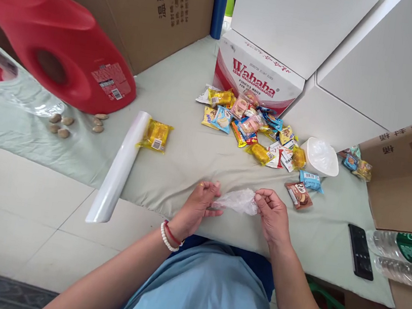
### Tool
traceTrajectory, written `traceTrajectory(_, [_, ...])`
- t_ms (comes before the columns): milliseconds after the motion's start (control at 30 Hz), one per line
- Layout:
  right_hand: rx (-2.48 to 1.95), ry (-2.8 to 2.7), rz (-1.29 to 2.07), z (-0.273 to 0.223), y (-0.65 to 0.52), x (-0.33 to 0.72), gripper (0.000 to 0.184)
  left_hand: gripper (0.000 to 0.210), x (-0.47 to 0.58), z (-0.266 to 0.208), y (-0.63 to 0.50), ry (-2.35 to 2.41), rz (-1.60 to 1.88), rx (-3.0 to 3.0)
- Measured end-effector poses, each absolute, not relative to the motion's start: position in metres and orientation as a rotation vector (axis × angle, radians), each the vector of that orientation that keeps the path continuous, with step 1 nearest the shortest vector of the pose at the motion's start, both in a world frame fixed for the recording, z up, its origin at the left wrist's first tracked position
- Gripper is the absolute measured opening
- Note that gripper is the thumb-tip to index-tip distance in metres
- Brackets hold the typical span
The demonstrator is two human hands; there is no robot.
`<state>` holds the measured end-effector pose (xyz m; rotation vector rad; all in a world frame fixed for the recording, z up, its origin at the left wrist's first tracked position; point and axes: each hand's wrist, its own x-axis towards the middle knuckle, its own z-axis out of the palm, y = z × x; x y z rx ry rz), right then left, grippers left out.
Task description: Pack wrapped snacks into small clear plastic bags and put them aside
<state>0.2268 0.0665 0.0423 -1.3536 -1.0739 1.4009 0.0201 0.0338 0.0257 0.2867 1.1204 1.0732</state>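
A thin, crumpled clear plastic bag point(238, 200) is stretched between my two hands, just above the near edge of the cloth-covered table. My right hand point(274, 215) pinches its right end between thumb and fingers. At the other end, my left hand point(200, 207) has its fingers curled about the gathered plastic, the thumb uppermost. Nearest to my right hand lies a brown snack packet point(299, 195), with a blue packet point(311, 181) just behind it. A white roll point(118, 168) lies left of my left hand, touching a yellow-wrapped snack point(156, 135).
A pile of wrapped snacks point(251, 122) lies before a Wahaha carton point(258, 72). Right of it stands a white bowl point(320, 157) holding clear plastic. A large red jug point(60, 47) and several nuts point(60, 125) are left; a phone point(361, 251) and bottles point(403, 246) right.
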Motion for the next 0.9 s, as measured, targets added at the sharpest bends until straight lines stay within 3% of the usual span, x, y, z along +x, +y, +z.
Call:
traceTrajectory(167, [-1.286, -1.214, 1.454, 0.043, 0.055, 0.215, 0.031, 0.075, 0.033, 0.024, 0.034, 1.159, 1.039, 0.32])
traceTrajectory(533, [-1.333, -0.924, 1.621, 0.043, 0.072, 0.239, 0.04, 0.047, 0.008, 0.026, 0.029, 0.885, 0.914, 0.545])
traceTrajectory(767, [-1.479, -1.189, 1.12, 0.039, 0.069, 0.233, 0.036, 0.036, 0.02, 0.015, 0.03, 1.266, 1.176, 0.765])
traceTrajectory(900, [-1.559, -1.121, 1.277, 0.033, 0.065, 0.234, 0.044, 0.033, 0.02, 0.016, 0.028, 1.243, 1.256, 0.723])
